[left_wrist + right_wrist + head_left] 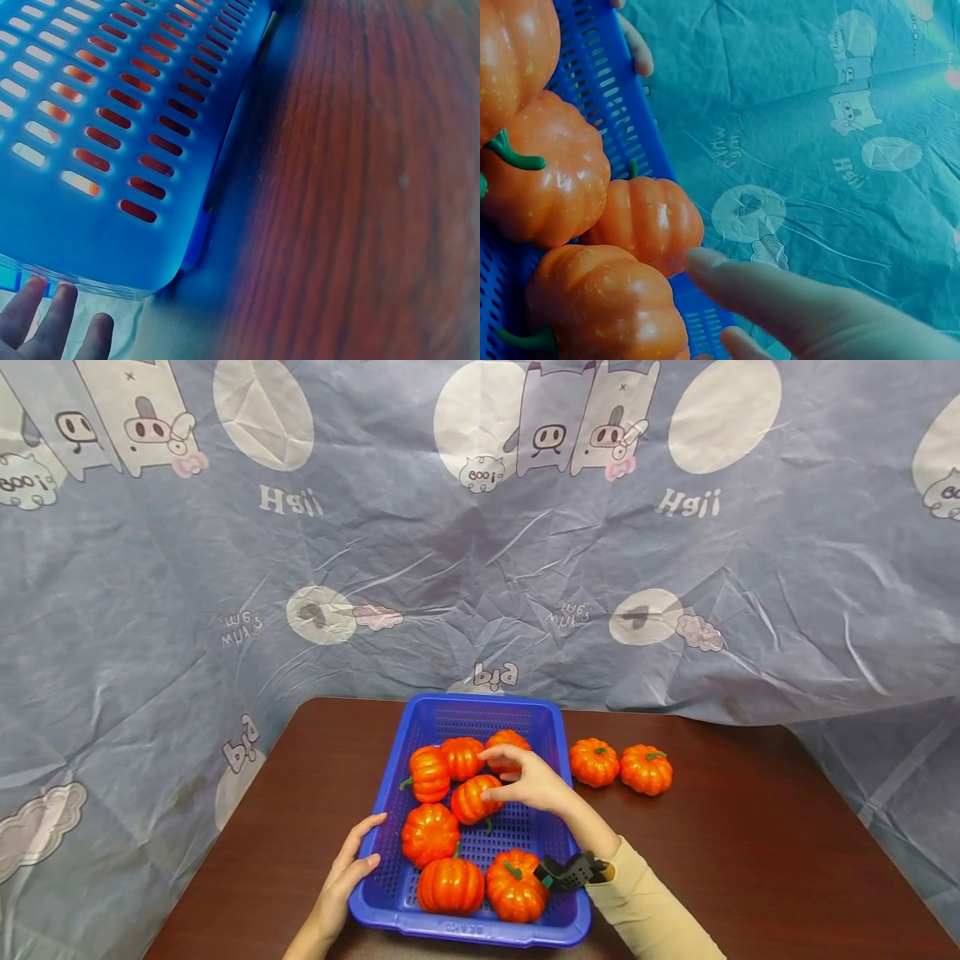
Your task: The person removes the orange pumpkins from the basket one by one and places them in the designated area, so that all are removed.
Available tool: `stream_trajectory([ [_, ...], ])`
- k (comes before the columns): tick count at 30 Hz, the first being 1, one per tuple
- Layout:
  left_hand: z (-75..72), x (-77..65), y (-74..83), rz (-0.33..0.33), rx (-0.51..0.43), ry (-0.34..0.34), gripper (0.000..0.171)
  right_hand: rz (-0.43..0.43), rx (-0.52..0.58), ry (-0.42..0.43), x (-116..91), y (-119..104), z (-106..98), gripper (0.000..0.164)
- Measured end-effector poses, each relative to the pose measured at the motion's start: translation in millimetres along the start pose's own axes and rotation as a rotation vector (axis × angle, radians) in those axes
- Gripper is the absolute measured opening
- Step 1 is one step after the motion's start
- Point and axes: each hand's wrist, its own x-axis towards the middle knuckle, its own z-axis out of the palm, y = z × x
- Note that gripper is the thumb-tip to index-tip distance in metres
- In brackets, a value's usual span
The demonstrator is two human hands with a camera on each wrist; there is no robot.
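A blue perforated plastic basket (468, 930) holds several orange toy pumpkins with green stems. At the basket's left side is my left hand (341, 881), its fingers fairly straight and touching the rim. In the left wrist view, fingertips (60, 300) show beside the blue wall. Over the middle of the basket, my right hand (534, 781) has its thumb and fingers spread apart. Its thumb overlaps a tilted pumpkin (472, 802), and its fingers partly cover another pumpkin (508, 740) behind. In the right wrist view, an extended digit (772, 296) comes close to a pumpkin (649, 221); contact is unclear.
To the basket's right, two more pumpkins, one (594, 762) beside the other (647, 769), sit on the dark brown wooden table (750, 860). A grey-blue printed cloth (480, 543) hangs behind the table. A black strapped device (573, 871) is on the right wrist.
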Motion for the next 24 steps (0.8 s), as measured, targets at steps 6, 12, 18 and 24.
stream_trajectory([
  [6,-0.6,-0.2,-0.7,-0.002,0.010,0.003,0.048,-0.006,-0.024,-0.060,0,6,2,0.057],
  [12,-0.4,-0.7,-1.1,-0.009,0.014,0.005,0.048,0.022,-0.073,-0.106,-4,-1,2,0.056],
  [18,-0.2,-0.7,-1.5,0.000,0.007,-0.002,0.048,0.047,-0.148,-0.084,-2,9,4,0.057],
  [24,-0.5,0.1,-1.7,0.011,0.008,-0.003,0.048,0.006,-0.228,-0.035,-2,8,5,0.053],
])
